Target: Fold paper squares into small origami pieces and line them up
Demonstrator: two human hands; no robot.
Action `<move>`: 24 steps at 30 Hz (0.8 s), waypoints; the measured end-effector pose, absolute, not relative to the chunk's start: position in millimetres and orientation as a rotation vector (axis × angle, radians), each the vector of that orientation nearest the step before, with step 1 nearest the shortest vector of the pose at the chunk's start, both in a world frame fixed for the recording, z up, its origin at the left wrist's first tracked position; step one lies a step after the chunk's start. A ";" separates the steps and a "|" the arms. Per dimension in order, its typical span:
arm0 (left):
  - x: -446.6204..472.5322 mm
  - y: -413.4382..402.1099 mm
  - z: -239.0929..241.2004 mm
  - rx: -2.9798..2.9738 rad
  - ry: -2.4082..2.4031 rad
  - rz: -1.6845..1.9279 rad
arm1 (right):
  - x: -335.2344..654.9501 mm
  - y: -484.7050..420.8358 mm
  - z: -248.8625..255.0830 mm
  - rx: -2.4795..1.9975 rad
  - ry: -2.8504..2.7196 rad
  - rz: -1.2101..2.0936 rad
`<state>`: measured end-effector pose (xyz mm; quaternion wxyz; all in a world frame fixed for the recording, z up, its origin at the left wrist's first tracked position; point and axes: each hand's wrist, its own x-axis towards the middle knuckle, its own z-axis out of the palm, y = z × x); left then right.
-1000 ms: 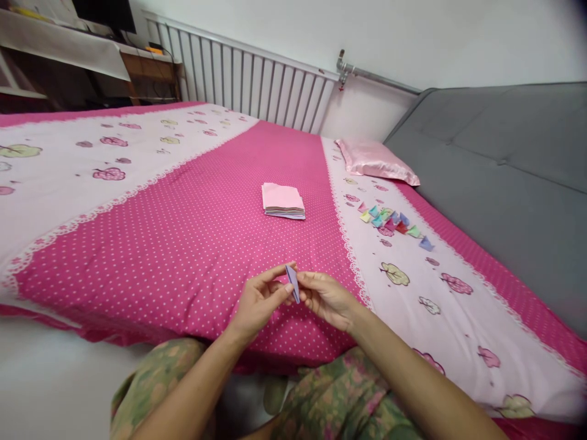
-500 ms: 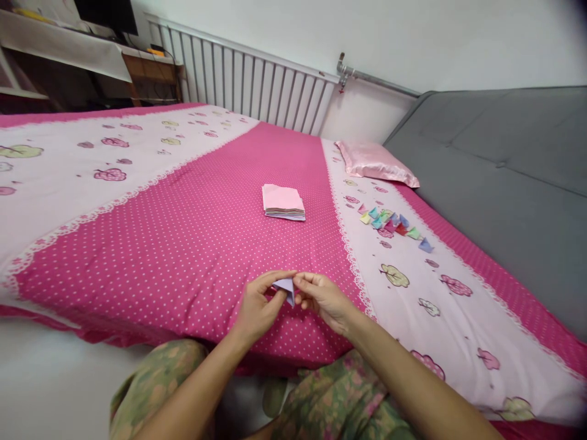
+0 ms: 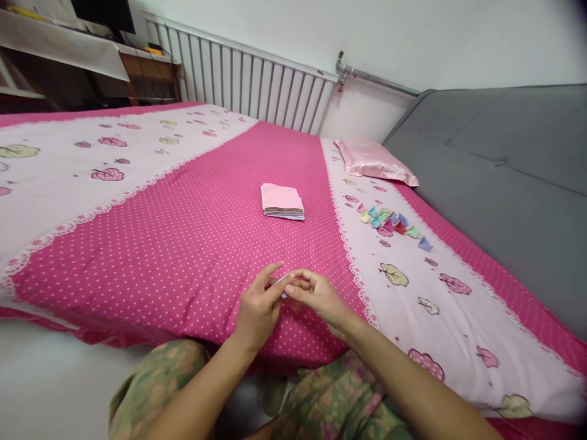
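Note:
A small folded piece of lilac paper [image 3: 285, 296] sits between my two hands above the near edge of the bed, mostly hidden by my fingers. My left hand [image 3: 261, 305] pinches it from the left, with the index finger raised. From the right, my right hand [image 3: 316, 299] grips the same paper between thumb and fingers. Beyond the hands, a stack of square paper sheets [image 3: 282, 200] with a pink sheet on top lies on the bedspread. To the right rest several small folded paper pieces [image 3: 387, 223] in various colours.
A pink polka-dot bedspread [image 3: 192, 226] with pale printed bands covers the bed. A pink pillow [image 3: 373, 162] lies against the grey headboard [image 3: 495, 159]. At the back stand a white radiator [image 3: 243, 76] and a desk [image 3: 147, 76] with a monitor [image 3: 105, 15].
The lilac paper has turned and is now mostly covered by my fingers. My right hand has closed in on it, and my left index finger has lifted.

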<state>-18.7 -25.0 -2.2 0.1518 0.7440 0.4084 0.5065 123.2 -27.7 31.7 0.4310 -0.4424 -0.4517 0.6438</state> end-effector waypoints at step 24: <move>-13.0 -22.5 0.8 1.419 1.048 1.012 | 132.1 -22.2 34.4 -1.204 -0.912 1.569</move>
